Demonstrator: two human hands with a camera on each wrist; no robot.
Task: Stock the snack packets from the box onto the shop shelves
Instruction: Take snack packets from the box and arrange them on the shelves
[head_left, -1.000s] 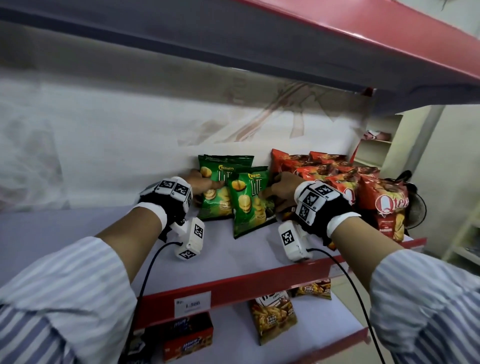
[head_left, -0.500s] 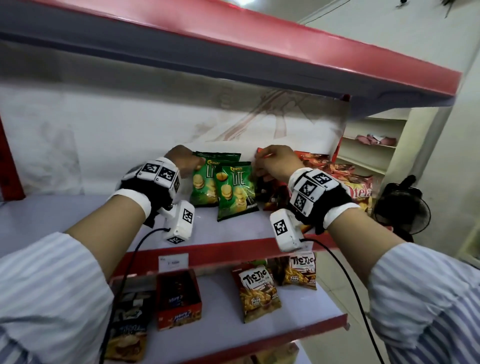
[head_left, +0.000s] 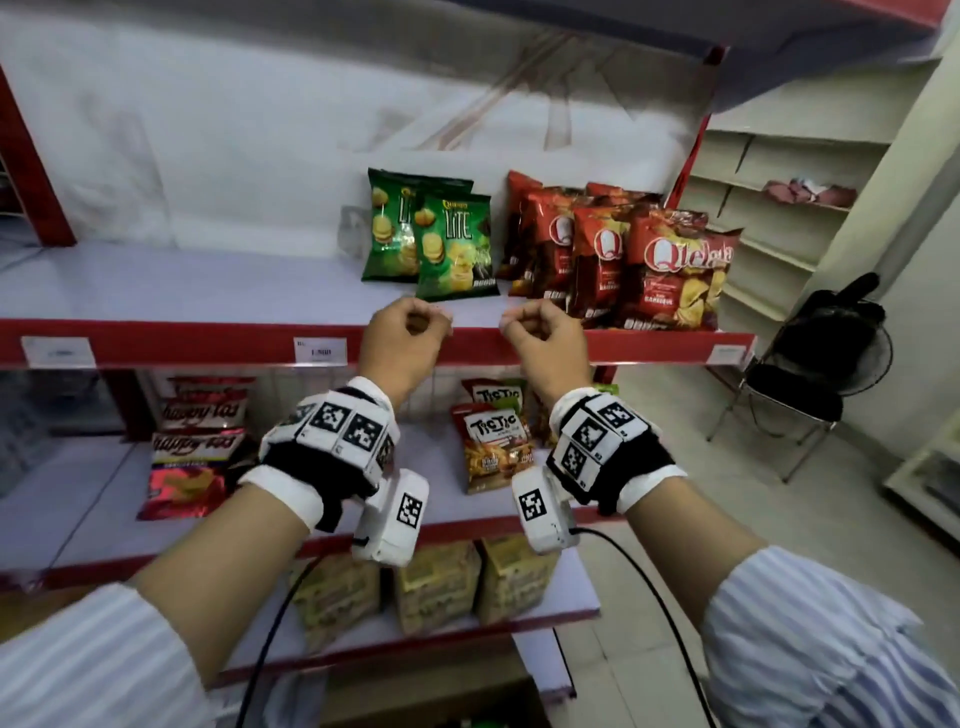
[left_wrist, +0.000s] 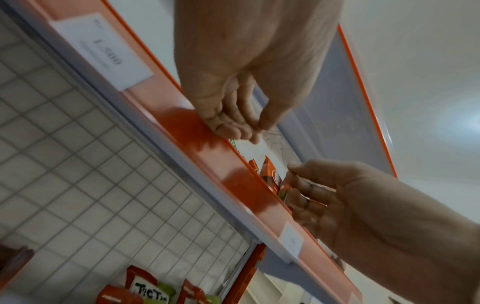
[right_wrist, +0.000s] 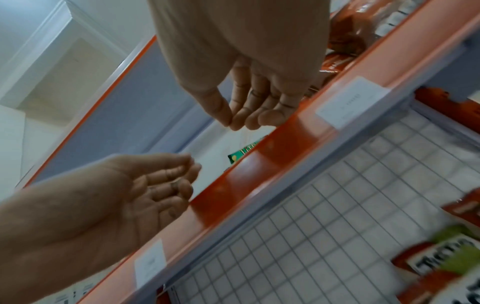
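Two green Lite packets (head_left: 452, 249) stand upright on the upper shelf (head_left: 182, 296), one partly behind the other. Right of them stand several red Qtela packets (head_left: 675, 275). My left hand (head_left: 431, 319) hovers in front of the shelf's red edge, just below the green packets, fingers loosely curled and holding nothing. My right hand (head_left: 522, 322) hangs beside it, also loosely curled and empty, near the leftmost red packets. In the left wrist view, the left hand (left_wrist: 244, 127) has thumb and fingertips nearly touching, and the right wrist view shows the right hand (right_wrist: 246, 121) the same.
A price label (head_left: 319, 351) sits on the shelf's red edge. Below, one shelf holds Tic Tic packets (head_left: 493, 441) and Happy Tos packets (head_left: 197, 452); yellowish packets (head_left: 436, 587) stand lower still. A black fan (head_left: 826, 353) stands on the floor at right.
Both hands have let go of the packets and drawn back from the shelf to in front of its edge. The green packets now stand upright on their own.
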